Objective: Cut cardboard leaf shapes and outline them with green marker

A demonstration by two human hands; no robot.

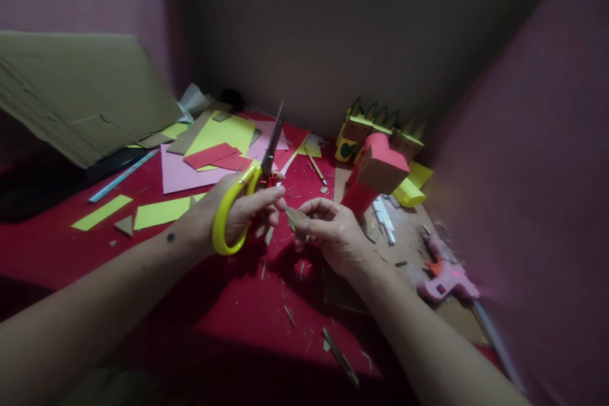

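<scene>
The red bench (228, 311) lies beneath the yellow-handled scissors (255, 175); left of them, a cardboard panel (90, 85); right, a red-and-brown block (386, 168). The left hand (250, 204) is curled on the scissors, blades up; the right hand (335, 231) pinches a cardboard scrap (294, 218) just right of them.

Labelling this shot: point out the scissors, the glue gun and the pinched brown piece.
Scissors (255, 172): head view, yellow handle near the blades.
Glue gun (450, 275): head view, pink body.
Brown piece (294, 216): head view, broad face.
</scene>
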